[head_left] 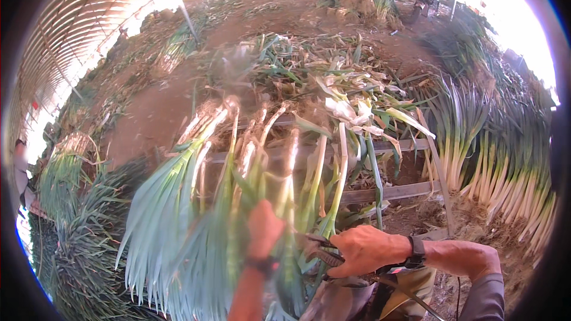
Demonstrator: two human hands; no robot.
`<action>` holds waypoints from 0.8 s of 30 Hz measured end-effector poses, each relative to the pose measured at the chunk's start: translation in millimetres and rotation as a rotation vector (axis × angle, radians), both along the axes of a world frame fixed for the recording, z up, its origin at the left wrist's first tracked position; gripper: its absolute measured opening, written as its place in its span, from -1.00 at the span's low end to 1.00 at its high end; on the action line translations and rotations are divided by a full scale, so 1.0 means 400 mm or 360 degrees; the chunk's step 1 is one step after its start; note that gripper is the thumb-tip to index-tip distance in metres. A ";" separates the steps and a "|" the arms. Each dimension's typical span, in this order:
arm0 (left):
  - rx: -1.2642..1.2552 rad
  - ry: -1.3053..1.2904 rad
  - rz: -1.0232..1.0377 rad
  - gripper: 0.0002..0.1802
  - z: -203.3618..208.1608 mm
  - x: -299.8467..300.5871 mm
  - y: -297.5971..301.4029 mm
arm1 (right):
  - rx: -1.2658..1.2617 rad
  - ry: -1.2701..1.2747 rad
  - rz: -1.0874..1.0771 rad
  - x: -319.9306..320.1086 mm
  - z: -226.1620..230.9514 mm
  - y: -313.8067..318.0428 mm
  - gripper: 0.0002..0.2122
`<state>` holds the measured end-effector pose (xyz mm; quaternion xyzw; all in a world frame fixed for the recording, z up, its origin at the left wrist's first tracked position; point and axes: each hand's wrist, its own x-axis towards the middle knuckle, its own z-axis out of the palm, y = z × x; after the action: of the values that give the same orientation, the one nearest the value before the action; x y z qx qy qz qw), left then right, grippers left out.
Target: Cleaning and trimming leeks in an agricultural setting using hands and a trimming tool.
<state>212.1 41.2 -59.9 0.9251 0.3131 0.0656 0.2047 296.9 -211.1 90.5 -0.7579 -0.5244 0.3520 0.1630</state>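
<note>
Long green onions point(172, 178) lie side by side across a low frame, with pale root ends away from me and green leaves toward me. My left hand point(264, 230) is over their stalks, smeared by motion; its fingers cannot be made out, nor whether it grips a stalk. My right hand point(363, 251) is closed around a dark hand tool with a hose point(324, 249). The tool's tip points left, toward the stalks near my left hand. Each wrist wears a dark band.
The low frame point(392, 192) has slatted bars. Beyond it lies a heap of peeled leaves and skins point(333, 65). Trimmed green onions point(499, 160) are lined up at the right. Bundles point(77, 202) stand at the left, near a person point(22, 178). Bare soil point(154, 113) spreads beyond.
</note>
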 end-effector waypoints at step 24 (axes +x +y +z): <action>-0.0121 -0.0138 -0.0021 -0.39 -0.050 -0.006 0.000 | 0.0067 -0.0040 -0.0080 0.018 -0.008 0.029 -0.51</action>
<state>209.6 41.3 -80.1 0.9150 0.3001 0.0922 0.2535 304.0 -199.6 87.5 -0.7717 -0.5146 0.3271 0.1810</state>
